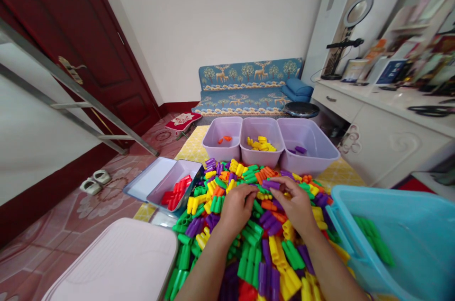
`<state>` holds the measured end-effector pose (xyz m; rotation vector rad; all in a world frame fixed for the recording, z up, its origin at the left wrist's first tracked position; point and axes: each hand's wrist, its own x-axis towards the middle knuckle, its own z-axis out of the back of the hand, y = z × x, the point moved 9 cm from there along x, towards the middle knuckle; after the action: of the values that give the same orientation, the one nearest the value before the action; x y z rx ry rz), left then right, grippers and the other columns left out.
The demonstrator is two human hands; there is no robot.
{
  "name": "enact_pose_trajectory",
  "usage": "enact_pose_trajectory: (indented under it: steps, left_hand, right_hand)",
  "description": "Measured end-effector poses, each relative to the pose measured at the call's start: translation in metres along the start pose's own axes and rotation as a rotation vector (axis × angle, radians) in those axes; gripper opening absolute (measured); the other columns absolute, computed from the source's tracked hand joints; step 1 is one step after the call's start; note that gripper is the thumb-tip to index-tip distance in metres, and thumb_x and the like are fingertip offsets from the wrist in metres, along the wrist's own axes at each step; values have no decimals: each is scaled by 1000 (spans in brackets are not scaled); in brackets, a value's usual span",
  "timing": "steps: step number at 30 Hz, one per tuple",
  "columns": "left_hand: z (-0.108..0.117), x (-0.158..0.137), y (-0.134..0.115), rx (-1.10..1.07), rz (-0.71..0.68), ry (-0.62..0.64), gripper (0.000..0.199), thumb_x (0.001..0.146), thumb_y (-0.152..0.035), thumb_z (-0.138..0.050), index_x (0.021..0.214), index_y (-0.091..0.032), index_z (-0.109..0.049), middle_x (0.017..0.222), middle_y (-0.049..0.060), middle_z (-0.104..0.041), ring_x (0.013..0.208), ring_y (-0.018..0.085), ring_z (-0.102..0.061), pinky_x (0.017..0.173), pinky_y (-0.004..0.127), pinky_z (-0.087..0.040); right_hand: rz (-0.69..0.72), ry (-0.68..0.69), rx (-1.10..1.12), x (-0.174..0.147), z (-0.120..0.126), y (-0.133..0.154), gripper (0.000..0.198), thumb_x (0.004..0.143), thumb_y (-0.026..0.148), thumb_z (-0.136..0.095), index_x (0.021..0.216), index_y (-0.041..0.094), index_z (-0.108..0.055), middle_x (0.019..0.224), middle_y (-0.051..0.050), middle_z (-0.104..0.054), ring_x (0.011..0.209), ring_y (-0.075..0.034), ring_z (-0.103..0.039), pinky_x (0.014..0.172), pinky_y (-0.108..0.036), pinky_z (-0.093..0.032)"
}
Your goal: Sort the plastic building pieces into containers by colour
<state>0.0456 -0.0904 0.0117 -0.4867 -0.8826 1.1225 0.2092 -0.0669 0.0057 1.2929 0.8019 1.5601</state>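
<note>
My right hand [295, 204] has thumb and fingers closed around a purple plastic tube piece [271, 185], held just above the pile. Close to its left end, my left hand [237, 207] is pinched, fingertips together; whatever sits between them is too hidden to name. Beneath both hands spreads a heap of plastic tube pieces [251, 258] in green, yellow, purple, orange and red, many joined side by side. Behind the heap stand three lilac bins: the left bin [222, 151] has a few orange pieces, the middle bin [262, 159] yellow ones, the right bin [309, 163] purple ones.
At the left, a box [158, 196] holds red pieces, with a pale lid [117, 263] in front. A blue tub [419, 244] with green pieces stands at the right. Beyond the yellow-patterned table [190, 147] are a blue sofa [245, 97], a ladder [88, 102] and a white dresser [387, 121].
</note>
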Motion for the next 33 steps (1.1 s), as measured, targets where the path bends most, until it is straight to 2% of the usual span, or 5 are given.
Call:
enact_pose_trajectory:
  steps: [8,15,22,29,33]
  left_hand:
    - [-3,-1,-4,96,-30,56,26,93,-19,-45,101,-23,-69,97,3,-70,90,18,-64,80,28,-49]
    - [-3,-2,-4,101,-26,56,27,94,-20,-43,102,-22,-69,97,3,-70,90,18,-64,80,28,-48]
    - [-3,-1,-3,100,-23,54,27,93,-20,-43,101,-22,-69,97,3,-70,90,18,-64,80,28,-49]
    - [-2,-1,-9,95,-27,68,27,94,-21,-43,101,-22,-69,96,4,-70,89,19,-64,79,29,-48]
    - [3,-2,-12,28,-38,16,24,94,-23,-46,101,-20,-68,96,5,-69,91,19,-63,83,30,-49]
  right_hand:
    - [-359,-370,595,14,30,-23,34,57,32,-82,84,18,-68,66,5,-64,55,-7,-56,54,-18,-48]
    - [-305,-569,858,36,44,-19,33,53,15,-79,80,19,-61,73,3,-67,75,-12,-69,70,-23,-55]
    - [-236,-435,726,37,40,-20,43,66,28,-75,106,23,-60,134,-12,-55,121,-24,-56,97,-44,-47]
    - [-142,8,101,20,6,-12,34,76,41,-64,101,19,-67,101,-10,-73,96,-24,-68,89,-44,-52]
    - [41,205,-301,6,-17,1,33,75,30,-64,107,21,-68,114,-9,-68,108,-27,-61,98,-49,-45]
